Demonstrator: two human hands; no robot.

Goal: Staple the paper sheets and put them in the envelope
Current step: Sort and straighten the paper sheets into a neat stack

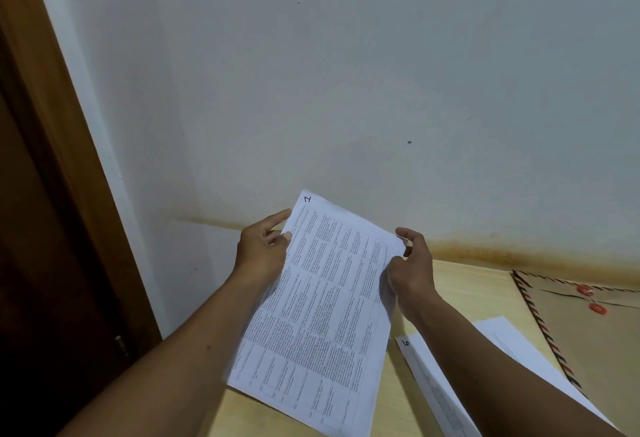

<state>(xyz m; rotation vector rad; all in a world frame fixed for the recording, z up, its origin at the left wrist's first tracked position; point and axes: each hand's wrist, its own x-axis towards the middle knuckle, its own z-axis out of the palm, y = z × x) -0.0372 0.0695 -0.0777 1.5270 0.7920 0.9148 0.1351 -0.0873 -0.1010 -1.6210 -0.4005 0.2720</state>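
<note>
I hold a set of white printed paper sheets [322, 308] up above the table, tilted, with a handwritten mark at the top corner. My left hand [263, 249] grips their left edge near the top. My right hand [412, 263] pinches the right edge near the top corner. A second white sheet [446, 395], marked with a handwritten number, lies flat on the table under my right forearm. A brown envelope [595, 350] with a striped border and red string-tie buttons lies at the right of the table. No stapler is in view.
The light wooden table [478, 291] stands against a pale wall [346, 73] with a brownish stain along its base. A dark wooden door frame [52, 194] runs down the left side.
</note>
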